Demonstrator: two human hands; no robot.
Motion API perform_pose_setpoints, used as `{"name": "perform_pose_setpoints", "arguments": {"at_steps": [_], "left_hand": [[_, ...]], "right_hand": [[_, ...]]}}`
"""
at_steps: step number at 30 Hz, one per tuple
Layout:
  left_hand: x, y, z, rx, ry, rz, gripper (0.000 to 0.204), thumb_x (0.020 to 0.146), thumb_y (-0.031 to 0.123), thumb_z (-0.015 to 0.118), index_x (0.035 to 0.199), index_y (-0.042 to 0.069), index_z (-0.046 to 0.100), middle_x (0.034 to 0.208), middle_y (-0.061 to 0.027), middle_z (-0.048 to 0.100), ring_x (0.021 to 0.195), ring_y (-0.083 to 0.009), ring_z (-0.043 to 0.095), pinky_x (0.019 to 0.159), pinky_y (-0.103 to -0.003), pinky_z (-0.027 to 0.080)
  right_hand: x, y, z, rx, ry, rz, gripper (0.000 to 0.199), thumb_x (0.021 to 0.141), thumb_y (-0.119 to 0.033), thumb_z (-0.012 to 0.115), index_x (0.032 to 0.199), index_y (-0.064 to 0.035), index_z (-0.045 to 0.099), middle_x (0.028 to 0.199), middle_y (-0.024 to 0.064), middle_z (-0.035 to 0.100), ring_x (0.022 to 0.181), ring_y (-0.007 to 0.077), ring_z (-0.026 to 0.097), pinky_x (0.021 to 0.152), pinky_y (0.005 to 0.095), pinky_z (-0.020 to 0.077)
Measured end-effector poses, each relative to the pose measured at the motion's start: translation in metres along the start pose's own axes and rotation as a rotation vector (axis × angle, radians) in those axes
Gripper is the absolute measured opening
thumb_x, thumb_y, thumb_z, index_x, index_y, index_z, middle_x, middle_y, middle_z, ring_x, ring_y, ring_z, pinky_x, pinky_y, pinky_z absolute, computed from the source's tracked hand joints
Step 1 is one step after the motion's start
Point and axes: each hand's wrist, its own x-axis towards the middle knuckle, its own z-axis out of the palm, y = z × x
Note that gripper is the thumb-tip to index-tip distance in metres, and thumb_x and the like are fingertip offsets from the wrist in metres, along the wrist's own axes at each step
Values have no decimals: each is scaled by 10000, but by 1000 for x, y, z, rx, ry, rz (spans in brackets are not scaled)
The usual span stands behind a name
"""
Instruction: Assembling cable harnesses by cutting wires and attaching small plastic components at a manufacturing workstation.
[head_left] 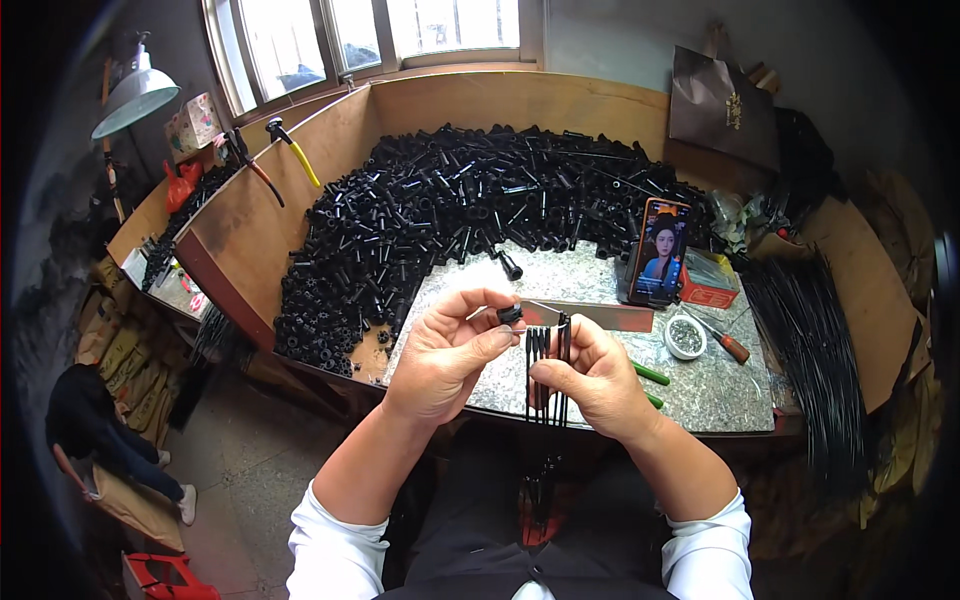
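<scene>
At a wooden-walled workbench [300,200], a person's left hand [445,355] pinches a small black plastic cap [510,314] between thumb and fingertips, while the right hand [595,375] grips a bundle of thin black rods [548,370], fingers pressed together around them, just above the bench's front edge. A heap of glossy black tubular parts [440,210] curves behind, beside a propped phone [660,250] on speckled metal sheeting [600,275].

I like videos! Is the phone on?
On: the upright smartphone leaning behind the metal-topped workbench shows a bright picture of a person.
</scene>
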Motion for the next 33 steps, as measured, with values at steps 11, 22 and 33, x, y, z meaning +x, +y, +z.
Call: {"name": "perform_pose_setpoints", "arguments": {"at_steps": [11,22,33], "left_hand": [[3,2,6,65,-60,6,285,893,-37,576,1176,-34,549,1141,-128,606,1050,-158,582,951,-301,465],[3,-5,0,144,11,35,273,869,-59,586,1133,-12,537,1146,-125,585,1029,-164,571,937,-297,465],[3,-5,3,69,7,3,281,902,-10,573,1179,-29,530,1178,-155,596,947,-148,613,872,-278,499]], "right_hand": [[2,-1,0,-10,-5,-2,167,903,-48,619,992,-39,478,811,44,602,699,105,614,641,248,513],[1,-1,-3,1,-18,-7,163,900,-52,618,967,-44,471,780,62,600,685,140,631,631,273,523],[-2,-5,-1,4,12,3,158,909,-41,608,981,-41,468,797,40,595,693,91,598,620,240,498]]}}
